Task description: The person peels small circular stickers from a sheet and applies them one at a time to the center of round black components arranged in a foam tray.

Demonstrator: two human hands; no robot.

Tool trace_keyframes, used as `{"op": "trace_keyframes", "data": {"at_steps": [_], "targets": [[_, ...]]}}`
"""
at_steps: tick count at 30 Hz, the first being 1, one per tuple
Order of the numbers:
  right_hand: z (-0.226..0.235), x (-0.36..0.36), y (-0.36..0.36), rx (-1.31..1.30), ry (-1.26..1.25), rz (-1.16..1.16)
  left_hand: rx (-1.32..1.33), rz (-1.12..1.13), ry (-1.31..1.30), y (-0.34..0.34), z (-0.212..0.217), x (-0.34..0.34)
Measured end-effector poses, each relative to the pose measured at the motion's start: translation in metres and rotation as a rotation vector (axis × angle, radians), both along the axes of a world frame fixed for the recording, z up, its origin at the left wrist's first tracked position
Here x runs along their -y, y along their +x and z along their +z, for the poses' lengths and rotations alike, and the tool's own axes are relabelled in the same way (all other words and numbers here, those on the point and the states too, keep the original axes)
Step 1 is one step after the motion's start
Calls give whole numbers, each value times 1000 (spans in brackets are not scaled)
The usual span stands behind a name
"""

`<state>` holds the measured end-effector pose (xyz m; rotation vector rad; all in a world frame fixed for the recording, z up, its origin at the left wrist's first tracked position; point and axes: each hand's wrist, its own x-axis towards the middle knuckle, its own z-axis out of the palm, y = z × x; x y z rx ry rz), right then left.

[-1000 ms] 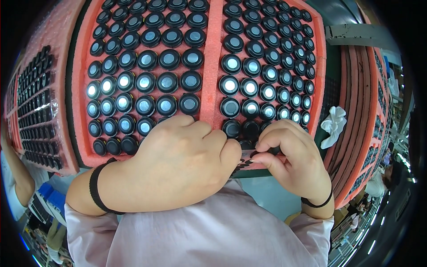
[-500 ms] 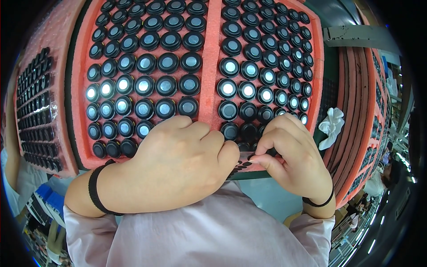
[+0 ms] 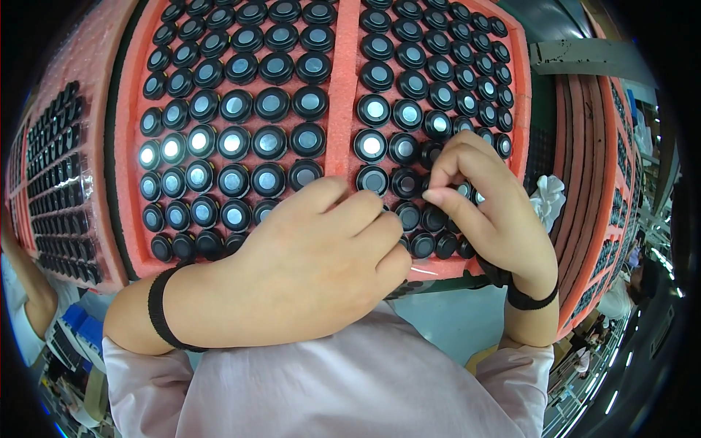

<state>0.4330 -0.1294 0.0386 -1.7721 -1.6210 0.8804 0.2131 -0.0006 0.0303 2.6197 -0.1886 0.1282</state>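
Many round black parts, most with a silvery disc on top, sit in rows in a pink foam tray [image 3: 341, 95]. My right hand [image 3: 500, 212] is over the right half, thumb and forefinger pinching a small black disc [image 3: 426, 185] beside a black round part [image 3: 405, 182]. My left hand [image 3: 321, 259] lies closed over the tray's near middle, its fingertips hidden beneath it. Just under its near side shows a bit of clear sheet with black dots [image 3: 401, 289], which it seems to hold. Several near-right parts have dark tops.
A second pink tray [image 3: 95, 182] of black parts under clear film stands at the left. Stacked pink foam trays [image 3: 584, 197] rise at the right, a crumpled white cloth [image 3: 548, 201] beside them. At the far left a person's arm [image 3: 33, 285] shows near blue bins [image 3: 84, 325].
My right hand has moved up and away from the dotted sheet, carrying a small black disc over the right rows. My left hand has shifted slightly right and nearer, covering more of the sheet.
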Motion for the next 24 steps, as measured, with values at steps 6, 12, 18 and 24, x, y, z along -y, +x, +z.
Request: {"op": "trace_keyframes", "data": {"at_steps": [6,12,18,24], "targets": [[-9,-7,-4,128,-65,-26,123,4,-8,4,-21,8],[-15,-8,-4,182,-47,-6,91,5,-1,6,-22,6],[-14,-9,-6,206,-36,-12,101,27,2,5,-23,8],[-15,-9,-7,226,-34,-13,99,26,-2,6,-24,8]]}}
